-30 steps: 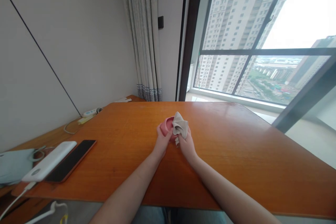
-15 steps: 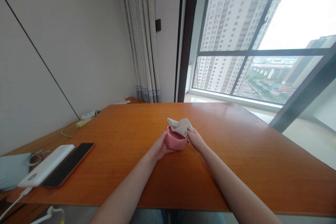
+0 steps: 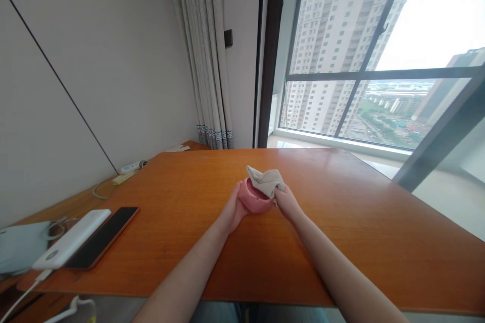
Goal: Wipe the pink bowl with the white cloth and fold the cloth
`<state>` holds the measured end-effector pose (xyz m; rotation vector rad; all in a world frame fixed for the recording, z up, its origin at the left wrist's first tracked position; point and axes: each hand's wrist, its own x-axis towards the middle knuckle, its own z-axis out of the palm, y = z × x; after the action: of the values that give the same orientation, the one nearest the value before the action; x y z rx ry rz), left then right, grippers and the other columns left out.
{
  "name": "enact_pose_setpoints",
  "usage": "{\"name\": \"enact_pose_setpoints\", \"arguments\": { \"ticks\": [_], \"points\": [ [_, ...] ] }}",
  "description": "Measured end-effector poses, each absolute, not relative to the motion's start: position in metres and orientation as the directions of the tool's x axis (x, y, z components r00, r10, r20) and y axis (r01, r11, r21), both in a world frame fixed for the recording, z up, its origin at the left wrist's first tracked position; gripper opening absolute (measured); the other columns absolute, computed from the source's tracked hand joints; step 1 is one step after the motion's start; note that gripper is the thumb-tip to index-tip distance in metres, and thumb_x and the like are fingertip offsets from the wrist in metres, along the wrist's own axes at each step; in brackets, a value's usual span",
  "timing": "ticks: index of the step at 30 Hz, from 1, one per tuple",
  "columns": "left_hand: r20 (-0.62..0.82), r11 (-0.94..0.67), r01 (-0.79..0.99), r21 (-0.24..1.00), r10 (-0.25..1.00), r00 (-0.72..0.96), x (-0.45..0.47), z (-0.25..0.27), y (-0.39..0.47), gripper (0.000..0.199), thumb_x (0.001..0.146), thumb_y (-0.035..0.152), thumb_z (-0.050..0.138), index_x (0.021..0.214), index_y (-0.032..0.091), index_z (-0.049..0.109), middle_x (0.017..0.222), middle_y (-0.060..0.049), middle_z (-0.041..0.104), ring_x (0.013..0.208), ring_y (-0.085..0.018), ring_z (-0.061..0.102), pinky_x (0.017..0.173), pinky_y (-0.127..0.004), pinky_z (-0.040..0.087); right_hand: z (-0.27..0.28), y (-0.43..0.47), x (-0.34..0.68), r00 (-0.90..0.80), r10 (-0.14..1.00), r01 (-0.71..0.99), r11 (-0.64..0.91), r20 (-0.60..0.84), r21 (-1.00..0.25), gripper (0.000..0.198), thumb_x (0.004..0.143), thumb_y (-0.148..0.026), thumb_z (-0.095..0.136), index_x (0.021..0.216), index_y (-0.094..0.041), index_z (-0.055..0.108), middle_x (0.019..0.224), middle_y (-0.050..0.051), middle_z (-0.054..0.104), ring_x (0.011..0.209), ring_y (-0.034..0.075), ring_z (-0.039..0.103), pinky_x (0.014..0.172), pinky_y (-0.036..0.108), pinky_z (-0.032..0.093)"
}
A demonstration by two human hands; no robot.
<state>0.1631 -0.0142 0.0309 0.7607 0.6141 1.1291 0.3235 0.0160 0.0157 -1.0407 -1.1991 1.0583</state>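
Observation:
My left hand is closed around the left side and underside of a small pink faceted pot, held above the table and tilted. A light grey cloth lies over the pot's rim on the far right side. My right hand pinches the cloth's lower right end beside the rim. Part of the pot's dark opening shows left of the cloth. The fingertips of my right hand are partly hidden by the cloth.
The orange-brown wooden table spreads under both arms. On its left edge lie a dark phone and a white power bank with a cable. Behind them is a power strip by the wall. A large window stands beyond.
The pot has turned and tipped in my left hand, so more of its opening shows. Cloth and right hand have shifted slightly to the right in view.

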Motion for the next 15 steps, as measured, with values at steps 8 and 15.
{"name": "enact_pose_setpoints", "arguments": {
  "ticks": [8, 15],
  "points": [
    [-0.173, 0.427, -0.423, 0.799, 0.837, 0.520, 0.154, 0.026, -0.013, 0.055, 0.082, 0.053, 0.051, 0.125, 0.018, 0.052, 0.130, -0.012, 0.053, 0.117, -0.030, 0.051, 0.078, -0.036, 0.052, 0.025, 0.016, 0.338, -0.140, 0.988, -0.156, 0.036, 0.059, -0.987, 0.024, 0.062, -0.035, 0.068, 0.078, -0.017, 0.068, 0.079, 0.005, 0.071, 0.074, 0.021, 0.063, 0.072, 0.032, 0.050],
    [-0.124, 0.280, -0.622, 0.731, 0.951, 0.282, 0.155, 0.017, 0.000, 0.052, 0.080, 0.044, 0.059, 0.125, 0.021, 0.047, 0.130, -0.013, 0.052, 0.117, -0.027, 0.052, 0.087, -0.040, 0.051, 0.007, 0.016, 0.313, 0.044, 0.978, -0.080, 0.207, 0.204, -0.975, 0.035, 0.067, -0.045, 0.062, 0.088, -0.017, 0.067, 0.090, 0.006, 0.070, 0.096, 0.025, 0.061, 0.086, 0.036, 0.046]
  ]
}}
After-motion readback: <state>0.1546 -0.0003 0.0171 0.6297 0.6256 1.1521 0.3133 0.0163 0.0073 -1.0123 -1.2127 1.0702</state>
